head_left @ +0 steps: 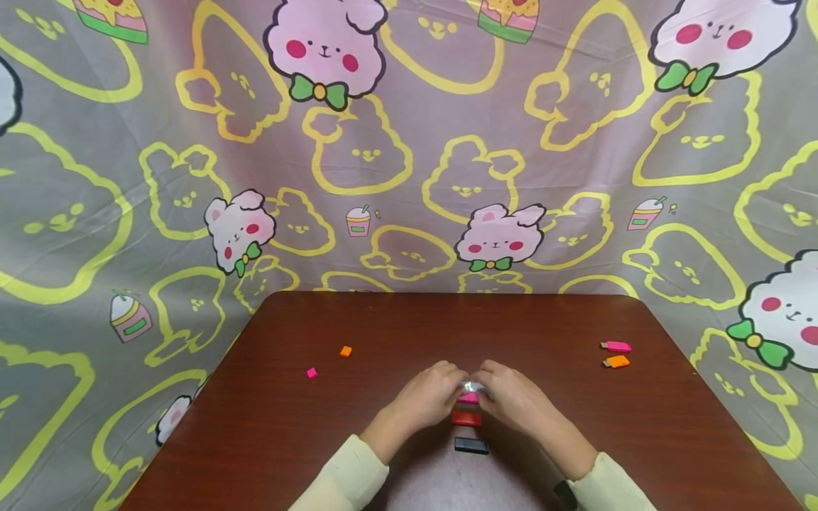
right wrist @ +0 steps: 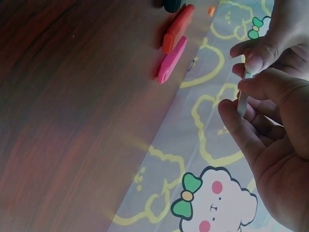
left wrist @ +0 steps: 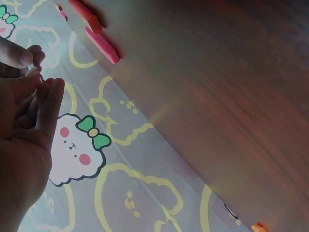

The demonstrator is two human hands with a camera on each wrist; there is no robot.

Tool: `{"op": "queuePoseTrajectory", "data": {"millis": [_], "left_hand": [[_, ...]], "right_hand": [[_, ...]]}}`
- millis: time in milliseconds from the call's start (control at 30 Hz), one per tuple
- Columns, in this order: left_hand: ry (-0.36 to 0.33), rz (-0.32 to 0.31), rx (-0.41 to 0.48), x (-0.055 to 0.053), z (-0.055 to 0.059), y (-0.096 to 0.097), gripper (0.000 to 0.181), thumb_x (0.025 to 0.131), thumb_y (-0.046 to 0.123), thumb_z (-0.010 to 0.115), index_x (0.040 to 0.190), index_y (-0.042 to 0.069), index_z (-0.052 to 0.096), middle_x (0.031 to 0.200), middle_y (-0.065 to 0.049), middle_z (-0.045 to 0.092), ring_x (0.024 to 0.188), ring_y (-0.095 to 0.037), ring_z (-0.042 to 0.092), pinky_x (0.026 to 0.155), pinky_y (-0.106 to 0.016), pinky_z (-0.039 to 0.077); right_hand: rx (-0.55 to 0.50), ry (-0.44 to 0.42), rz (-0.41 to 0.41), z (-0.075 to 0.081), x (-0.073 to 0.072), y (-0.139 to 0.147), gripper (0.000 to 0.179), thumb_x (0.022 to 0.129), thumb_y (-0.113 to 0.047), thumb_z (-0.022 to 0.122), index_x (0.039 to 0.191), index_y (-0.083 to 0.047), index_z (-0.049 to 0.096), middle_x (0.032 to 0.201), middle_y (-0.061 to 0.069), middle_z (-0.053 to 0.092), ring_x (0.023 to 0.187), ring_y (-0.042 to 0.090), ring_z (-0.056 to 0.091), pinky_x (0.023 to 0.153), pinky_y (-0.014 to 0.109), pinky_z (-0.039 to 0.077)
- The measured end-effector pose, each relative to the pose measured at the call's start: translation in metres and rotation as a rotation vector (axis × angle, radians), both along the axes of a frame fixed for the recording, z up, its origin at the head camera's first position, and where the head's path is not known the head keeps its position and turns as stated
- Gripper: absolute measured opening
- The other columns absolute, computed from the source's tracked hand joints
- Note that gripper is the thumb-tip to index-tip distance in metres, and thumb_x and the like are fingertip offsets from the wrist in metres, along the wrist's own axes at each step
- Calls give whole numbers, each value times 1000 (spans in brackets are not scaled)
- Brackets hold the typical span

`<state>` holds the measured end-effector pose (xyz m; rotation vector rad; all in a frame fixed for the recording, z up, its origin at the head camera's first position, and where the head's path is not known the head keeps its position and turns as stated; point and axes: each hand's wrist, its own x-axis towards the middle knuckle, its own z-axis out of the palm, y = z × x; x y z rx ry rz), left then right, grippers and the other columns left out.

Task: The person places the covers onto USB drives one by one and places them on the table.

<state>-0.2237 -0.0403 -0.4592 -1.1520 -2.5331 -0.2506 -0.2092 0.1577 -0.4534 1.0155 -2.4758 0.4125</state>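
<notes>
Both hands meet over the middle of the table, around a slim white USB stick (right wrist: 243,99). My left hand (head_left: 437,390) pinches one end of it between thumb and fingers. The other end is gripped by my right hand (head_left: 511,397), its thumb on top and fingers beneath. Fingers hide much of the stick, which shows as a bright glint in the head view. Just under the hands lies a pink USB stick (right wrist: 172,60). Nearer the person come a red USB stick (head_left: 466,419) and a black USB stick (head_left: 471,446), forming a row.
At the right of the brown table (head_left: 287,440) lie a pink USB stick (head_left: 618,347) and an orange USB stick (head_left: 617,362) with bare metal plugs. An orange cap (head_left: 346,351) and a pink cap (head_left: 312,373) lie at the left. A patterned curtain (head_left: 409,170) hangs behind.
</notes>
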Motion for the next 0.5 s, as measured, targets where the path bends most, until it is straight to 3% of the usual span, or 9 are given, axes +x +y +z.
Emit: {"op": "queuePoseTrajectory", "data": {"millis": [267, 500], "left_hand": [[56, 11, -21, -6, 2, 2, 11, 93, 14, 71, 103, 10, 72, 89, 1, 67, 84, -13, 61, 74, -22, 52], [29, 0, -38, -16, 7, 0, 12, 93, 16, 74, 103, 9, 73, 89, 1, 69, 86, -12, 63, 75, -20, 53]], "right_hand": [[17, -6, -53, 2, -5, -4, 21, 74, -7, 87, 90, -7, 73, 81, 0, 59, 68, 13, 58, 60, 27, 52], [-9, -68, -70, 4, -12, -6, 19, 76, -4, 84, 92, -7, 74, 82, 0, 60, 69, 12, 59, 61, 26, 54]]}}
